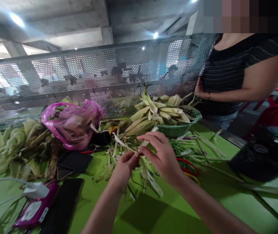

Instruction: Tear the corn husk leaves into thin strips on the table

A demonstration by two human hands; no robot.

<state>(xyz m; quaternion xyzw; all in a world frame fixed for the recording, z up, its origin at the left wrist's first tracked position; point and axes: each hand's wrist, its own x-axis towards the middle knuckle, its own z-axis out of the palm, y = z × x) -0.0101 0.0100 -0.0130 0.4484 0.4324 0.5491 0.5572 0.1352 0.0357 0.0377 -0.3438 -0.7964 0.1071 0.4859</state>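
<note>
Both hands meet over the green table, working on pale strips that look like corn husk [151, 180]. My left hand [124, 169] is closed in a pinch on the husk strips, which hang down below the fingers. My right hand [160, 154] is closed beside it, thumb and fingertips at the same strips, with a pale husk end [155, 129] showing above its fingers. The exact grip between the fingertips is too small to make out. Shredded husk pieces [109, 169] lie around the hands. Behind them, a green basket [178, 130] holds heaped corn husks [168, 110].
At left are a pink plastic bag [73, 123], a pile of husks [19, 146], a phone [77, 161] and a purple power strip [36, 208] with white cables. Coloured rings [190, 165] lie right. A perforated metal screen [124, 78] stands behind; a person in a striped top [229, 71] stands at right.
</note>
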